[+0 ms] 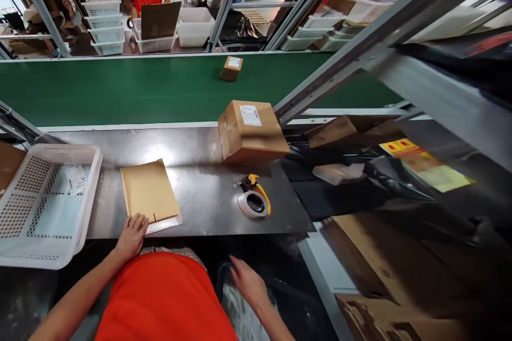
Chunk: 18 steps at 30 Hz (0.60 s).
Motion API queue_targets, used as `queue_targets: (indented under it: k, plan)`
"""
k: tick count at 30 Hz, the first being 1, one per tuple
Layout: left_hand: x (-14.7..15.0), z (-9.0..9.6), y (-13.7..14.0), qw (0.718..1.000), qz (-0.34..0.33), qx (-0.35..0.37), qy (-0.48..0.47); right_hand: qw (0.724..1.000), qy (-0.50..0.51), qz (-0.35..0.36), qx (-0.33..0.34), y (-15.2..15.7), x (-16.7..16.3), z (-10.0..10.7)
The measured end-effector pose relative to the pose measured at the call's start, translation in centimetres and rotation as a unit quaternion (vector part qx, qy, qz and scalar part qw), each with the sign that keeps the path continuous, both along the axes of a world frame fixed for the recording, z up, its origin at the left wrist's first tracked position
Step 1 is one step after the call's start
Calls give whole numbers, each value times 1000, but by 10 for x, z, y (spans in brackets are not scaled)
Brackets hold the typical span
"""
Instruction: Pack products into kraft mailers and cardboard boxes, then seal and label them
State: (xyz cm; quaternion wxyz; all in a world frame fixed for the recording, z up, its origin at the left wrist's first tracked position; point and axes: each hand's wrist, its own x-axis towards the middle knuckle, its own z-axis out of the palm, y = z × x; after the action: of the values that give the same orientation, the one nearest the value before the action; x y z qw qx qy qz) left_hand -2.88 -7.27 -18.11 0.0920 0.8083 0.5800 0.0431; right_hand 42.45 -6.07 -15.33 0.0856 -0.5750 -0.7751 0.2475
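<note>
On table [208, 213]: 1 mailer [150, 192], 1 tape dispenser [259, 195] | near-left corner under my left hand [133, 237], fingers narrow | right hand [250, 281]: can't tell

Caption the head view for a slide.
Left hand on a brown envelope; a tape dispenser and labelled carton share the metal table.

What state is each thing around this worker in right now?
Brown envelope: lying flat; sealed or not, can't tell.
Left hand: resting on the envelope's near edge.
Right hand: off the table, nothing visible in it.
Large carton: shut, labelled.
Tape dispenser: set down, roll loaded.
White basket: open-topped, slip inside.
Small box: labelled, on the green belt.
Green belt: moving or not, can't tell.
</note>
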Motion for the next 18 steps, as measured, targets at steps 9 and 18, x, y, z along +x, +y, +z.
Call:
queue_targets:
  k: [9, 18]
  plan:
    - [8, 17, 10, 999, 3, -15, 39, 905, 99, 411, 47, 153, -140, -34]
    - [22, 14, -3, 998, 47, -24, 30, 874, 181, 450, 6, 167, -133, -53]
